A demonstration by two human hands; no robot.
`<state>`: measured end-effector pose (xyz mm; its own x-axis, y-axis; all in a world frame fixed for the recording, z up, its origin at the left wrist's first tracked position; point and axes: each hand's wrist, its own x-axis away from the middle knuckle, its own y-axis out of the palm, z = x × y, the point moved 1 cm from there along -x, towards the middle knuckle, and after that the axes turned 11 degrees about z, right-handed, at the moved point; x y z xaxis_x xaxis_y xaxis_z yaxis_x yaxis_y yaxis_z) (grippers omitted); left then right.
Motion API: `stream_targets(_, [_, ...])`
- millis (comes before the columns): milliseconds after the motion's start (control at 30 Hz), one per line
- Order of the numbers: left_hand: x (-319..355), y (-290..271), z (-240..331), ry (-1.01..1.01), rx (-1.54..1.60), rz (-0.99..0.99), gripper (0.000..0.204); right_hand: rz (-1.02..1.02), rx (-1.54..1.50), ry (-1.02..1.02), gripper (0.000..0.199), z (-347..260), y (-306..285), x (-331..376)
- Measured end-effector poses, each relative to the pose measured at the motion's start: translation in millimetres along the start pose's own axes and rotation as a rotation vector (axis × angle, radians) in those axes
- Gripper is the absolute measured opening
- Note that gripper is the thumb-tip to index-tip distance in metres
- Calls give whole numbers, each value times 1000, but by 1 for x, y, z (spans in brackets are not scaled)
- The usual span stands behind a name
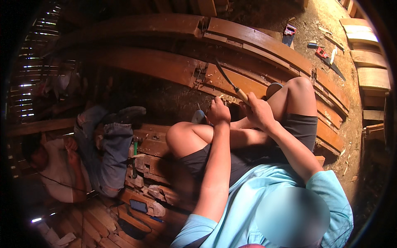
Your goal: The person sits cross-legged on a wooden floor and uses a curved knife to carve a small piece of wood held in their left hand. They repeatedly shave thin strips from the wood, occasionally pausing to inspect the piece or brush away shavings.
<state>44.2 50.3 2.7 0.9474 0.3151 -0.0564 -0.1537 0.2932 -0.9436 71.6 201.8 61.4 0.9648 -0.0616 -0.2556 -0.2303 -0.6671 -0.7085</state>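
My right hand [259, 112] is closed around the pale wooden handle of a curved-blade knife [228, 79]. Its thin dark blade points up and away to the left, over a brown wooden beam. My left hand [218, 111] is closed just left of the handle, above my crossed legs. What its fingers hold, if anything, is hidden. Beyond both hands lie long brown beams [244, 84] with cut notches and joints, and small wood chips are scattered on them.
Two red-handled saws, one at the far end [289, 31] and one nearer [321, 52], lie on the shaving-strewn ground. Boards [372, 76] are stacked at the right. Left of me sits another person in jeans [111, 153]. A phone [138, 205] lies among wood pieces.
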Motion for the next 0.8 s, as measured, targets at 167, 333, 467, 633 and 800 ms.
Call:
stream_targets(167, [1, -9, 6, 37, -11, -15, 17, -288, 322, 77, 29, 19, 18, 20])
stream_targets(333, [2, -6, -1, 15, -28, -54, 17, -249, 265, 90, 26, 4, 17, 6])
stream_targets(467, [1, -1, -2, 5, 10, -14, 16, 33, 26, -19, 30, -2, 8, 2])
stream_targets(633, [0, -3, -2, 41, 10, 11, 16, -250, 452, 52, 24, 35, 24, 18])
stream_targets(800, [1, -10, 2, 41, 109, 248, 17, -231, 362, 104, 26, 23, 16, 17])
